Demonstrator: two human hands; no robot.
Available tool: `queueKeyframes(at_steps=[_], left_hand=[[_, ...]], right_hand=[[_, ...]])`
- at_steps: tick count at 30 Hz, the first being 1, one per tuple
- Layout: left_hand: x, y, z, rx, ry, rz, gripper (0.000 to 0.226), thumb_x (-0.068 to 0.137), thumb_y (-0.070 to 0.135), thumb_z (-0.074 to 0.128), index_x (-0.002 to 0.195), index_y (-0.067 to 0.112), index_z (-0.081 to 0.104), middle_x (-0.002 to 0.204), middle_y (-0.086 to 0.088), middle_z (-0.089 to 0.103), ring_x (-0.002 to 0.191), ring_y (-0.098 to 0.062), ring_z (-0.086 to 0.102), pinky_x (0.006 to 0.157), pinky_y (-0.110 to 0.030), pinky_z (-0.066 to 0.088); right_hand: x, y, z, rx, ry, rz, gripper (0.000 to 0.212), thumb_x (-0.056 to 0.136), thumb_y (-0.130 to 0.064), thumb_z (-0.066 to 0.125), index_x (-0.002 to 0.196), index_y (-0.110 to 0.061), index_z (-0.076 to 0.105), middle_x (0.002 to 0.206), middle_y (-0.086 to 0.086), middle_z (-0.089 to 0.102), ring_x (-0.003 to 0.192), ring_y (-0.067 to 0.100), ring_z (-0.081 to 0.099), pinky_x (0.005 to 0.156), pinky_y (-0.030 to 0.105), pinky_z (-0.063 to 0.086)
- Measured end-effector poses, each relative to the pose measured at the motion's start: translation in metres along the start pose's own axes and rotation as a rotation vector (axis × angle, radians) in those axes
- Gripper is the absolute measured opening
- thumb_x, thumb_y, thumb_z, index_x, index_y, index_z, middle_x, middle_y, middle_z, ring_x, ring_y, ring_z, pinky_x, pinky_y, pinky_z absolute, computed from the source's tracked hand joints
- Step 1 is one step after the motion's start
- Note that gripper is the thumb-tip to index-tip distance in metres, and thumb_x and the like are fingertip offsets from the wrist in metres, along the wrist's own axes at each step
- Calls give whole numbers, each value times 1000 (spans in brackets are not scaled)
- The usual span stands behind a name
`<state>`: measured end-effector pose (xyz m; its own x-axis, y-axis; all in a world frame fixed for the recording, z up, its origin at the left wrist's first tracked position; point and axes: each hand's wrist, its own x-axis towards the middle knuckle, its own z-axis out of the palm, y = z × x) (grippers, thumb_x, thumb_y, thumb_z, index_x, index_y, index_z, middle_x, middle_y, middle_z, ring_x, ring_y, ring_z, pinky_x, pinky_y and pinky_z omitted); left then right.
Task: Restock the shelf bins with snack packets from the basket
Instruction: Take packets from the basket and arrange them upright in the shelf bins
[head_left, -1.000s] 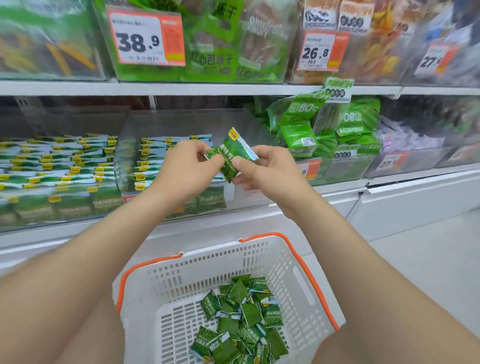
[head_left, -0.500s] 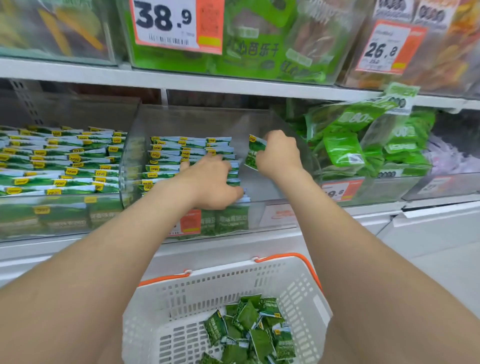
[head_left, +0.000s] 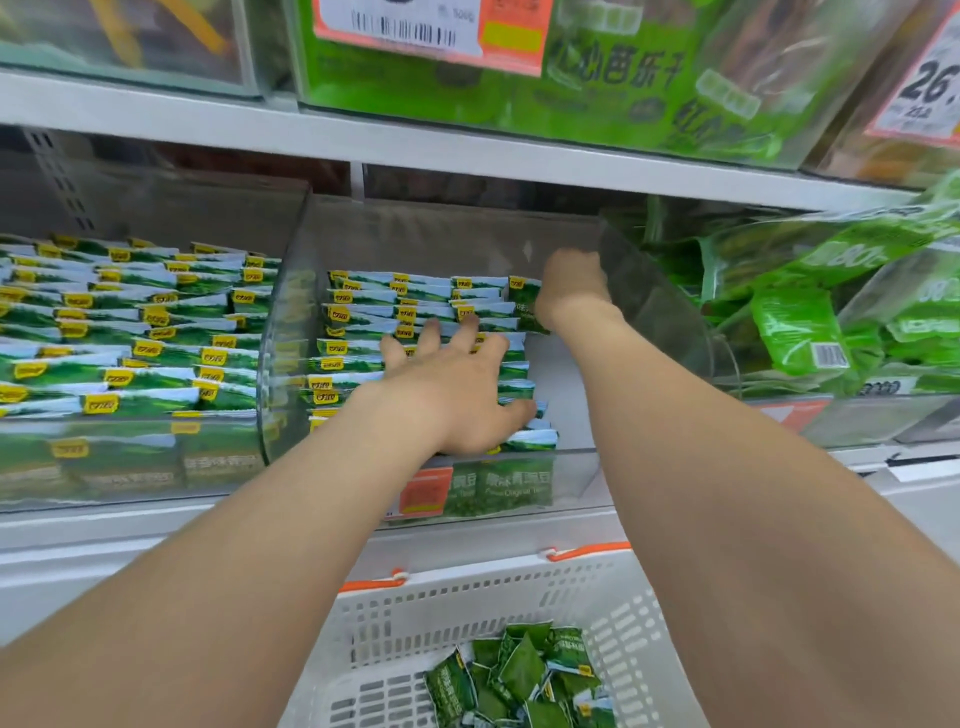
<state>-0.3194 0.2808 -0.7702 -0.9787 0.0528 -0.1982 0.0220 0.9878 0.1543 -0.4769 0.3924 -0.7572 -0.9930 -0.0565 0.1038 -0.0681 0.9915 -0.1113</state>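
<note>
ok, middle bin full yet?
Partly full: packet rows fill the middle bin's left side; bare floor shows along its right.

left hand (head_left: 448, 396) flat on packet rows (head_left: 371, 313) in clear bin (head_left: 655, 307); right hand (head_left: 572, 292) grips packet (head_left: 522, 307).

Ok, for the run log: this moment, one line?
left hand flat on packet rows; right hand holds packet in bin; basket part-filled

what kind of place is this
Most likely a snack aisle in a shop or supermarket: clear shelf bins hold neat rows of green snack packets, a price tag with a barcode hangs on the bin above, and a white shopping basket holds more packets.
</note>
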Motion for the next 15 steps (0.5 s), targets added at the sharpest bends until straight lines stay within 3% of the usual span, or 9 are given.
queueKeyframes(at_steps=[3, 6, 7, 10, 12, 15], left_hand=[[0, 3, 0, 16, 3, -3, 80, 97, 75, 34, 162, 34, 13, 174, 0, -7, 159, -40, -6, 118, -72, 6], [-2, 6, -2, 29, 18, 9, 77, 99, 72, 35, 161, 29, 21, 174, -4, -2, 158, -43, -5, 119, -71, 5], [-3, 7, -3, 25, 27, 11, 75, 100, 71, 36, 159, 27, 25, 174, -5, 1, 158, -43, -3, 119, -71, 6], [-8, 12, -7, -11, 94, 15, 65, 102, 64, 38, 152, 23, 39, 167, -10, 22, 156, -39, 13, 118, -68, 16], [-14, 15, -10, -56, 162, 21, 56, 104, 58, 40, 145, 20, 48, 154, -11, 40, 145, -38, 34, 114, -62, 30], [-26, 16, -12, -172, 294, 48, 46, 103, 49, 45, 132, 15, 58, 137, -12, 57, 127, -37, 54, 103, -53, 46]], right_hand=[[2, 2, 2, 66, 26, 24, 39, 91, -10, 74, 125, 1, 60, 124, 17, 64, 113, 32, 65, 73, 29, 47], [-3, 5, 1, 34, -106, -46, 10, 94, 0, 57, 103, -2, 62, 115, 17, 62, 96, 30, 62, 69, 29, 49], [-6, 6, -1, 10, -147, -75, 14, 95, 1, 52, 101, -3, 63, 116, 16, 62, 98, 30, 61, 73, 31, 53], [-18, 7, -12, -33, -216, -134, 38, 99, -2, 49, 136, -6, 56, 136, 16, 56, 122, 33, 59, 101, 37, 52], [-33, 10, -23, 34, -199, -104, 48, 98, -3, 51, 145, -8, 49, 143, 17, 50, 128, 33, 54, 101, 35, 52], [-65, 21, -34, 264, -58, -102, 43, 93, -7, 52, 135, -9, 58, 137, 19, 53, 123, 36, 54, 97, 37, 53]])
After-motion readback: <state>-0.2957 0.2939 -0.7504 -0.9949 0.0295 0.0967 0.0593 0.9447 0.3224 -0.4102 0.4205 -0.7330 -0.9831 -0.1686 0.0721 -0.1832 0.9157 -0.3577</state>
